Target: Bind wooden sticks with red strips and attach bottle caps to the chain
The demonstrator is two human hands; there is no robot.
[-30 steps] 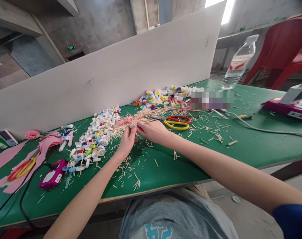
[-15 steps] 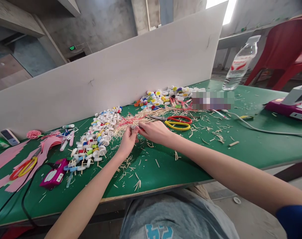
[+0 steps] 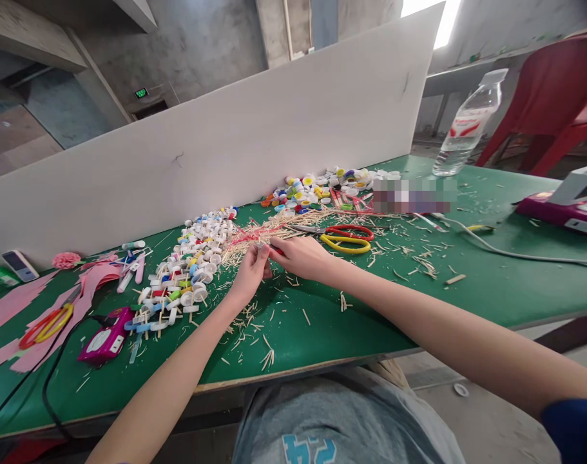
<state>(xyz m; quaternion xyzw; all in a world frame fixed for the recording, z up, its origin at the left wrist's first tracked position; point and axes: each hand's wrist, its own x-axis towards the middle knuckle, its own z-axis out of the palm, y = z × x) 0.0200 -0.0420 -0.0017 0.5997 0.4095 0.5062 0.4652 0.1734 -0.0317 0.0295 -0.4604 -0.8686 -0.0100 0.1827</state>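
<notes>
My left hand and my right hand meet above the green table, fingers pinched closed. A small whitish piece shows at the left fingertips, mostly covered; its kind cannot be made out. Just beyond the hands lies a heap of thin wooden sticks with pink-red strips over it. To the left spreads a pile of bottle caps, many with short sticks through them. Scissors with red and yellow handles rest behind my right hand, blades pointing left.
More loose caps lie against the white partition. A water bottle stands at the back right, near a white cable. At left are a purple power strip, pink paper and second scissors. Stick scraps litter the table.
My hands stay together in nearly the same place. The fingers have shifted slightly around the small piece. Nothing on the table has visibly moved.
</notes>
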